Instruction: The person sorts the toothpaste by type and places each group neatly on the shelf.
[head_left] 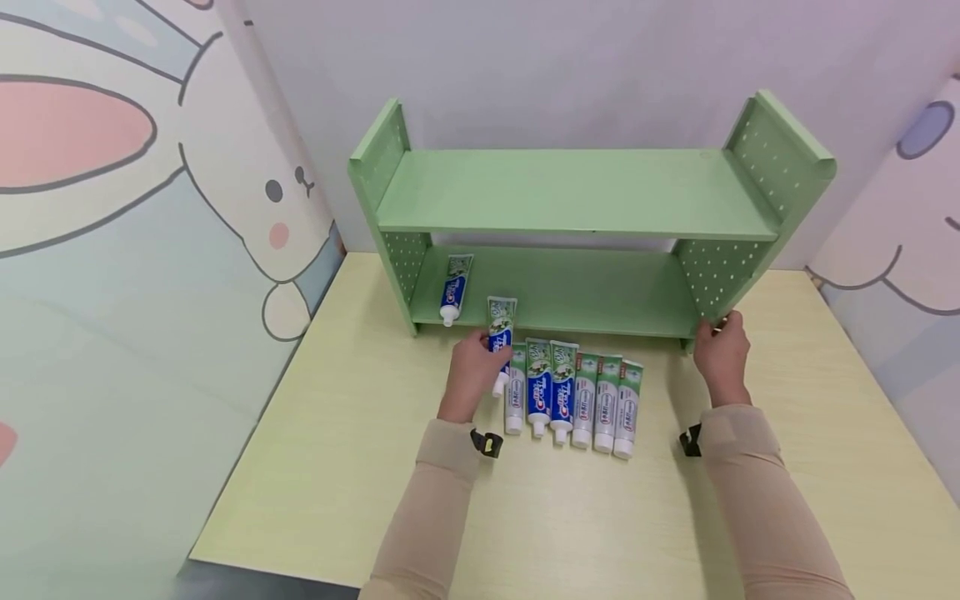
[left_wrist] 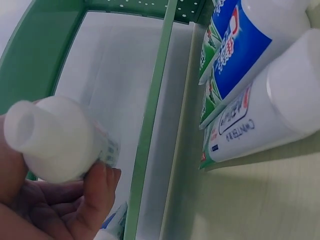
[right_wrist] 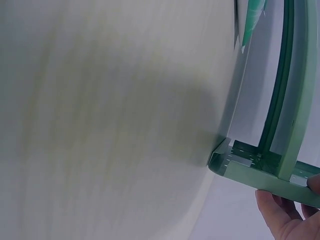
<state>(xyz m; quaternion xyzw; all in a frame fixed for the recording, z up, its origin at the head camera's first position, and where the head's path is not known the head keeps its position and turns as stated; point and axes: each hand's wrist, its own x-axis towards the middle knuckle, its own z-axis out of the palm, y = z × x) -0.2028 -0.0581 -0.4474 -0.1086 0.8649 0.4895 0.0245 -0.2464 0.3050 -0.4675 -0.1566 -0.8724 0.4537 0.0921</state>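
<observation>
My left hand (head_left: 471, 372) grips a blue, green and white toothpaste tube (head_left: 502, 313), its cap end toward me and its upper end overlapping the lower board's front edge. In the left wrist view, this tube's white cap (left_wrist: 60, 140) faces the camera, between thumb and fingers. My right hand (head_left: 722, 357) holds the right side panel (head_left: 723, 267) of a green two-tier shelf (head_left: 570, 192) near its bottom front corner. In the right wrist view, thumb and fingers lie on both sides of the panel's edge (right_wrist: 265, 184). Another blue toothpaste tube (head_left: 454, 287) lies at the lower tier's left end.
In front of the shelf, several toothpaste tubes lie in a row on the pale wooden table (head_left: 330, 450): two blue ones (head_left: 538, 387) and several silver-and-green ones (head_left: 607, 404). Walls with painted rabbits (head_left: 247, 200) stand at the left and right; a plain wall is behind the shelf.
</observation>
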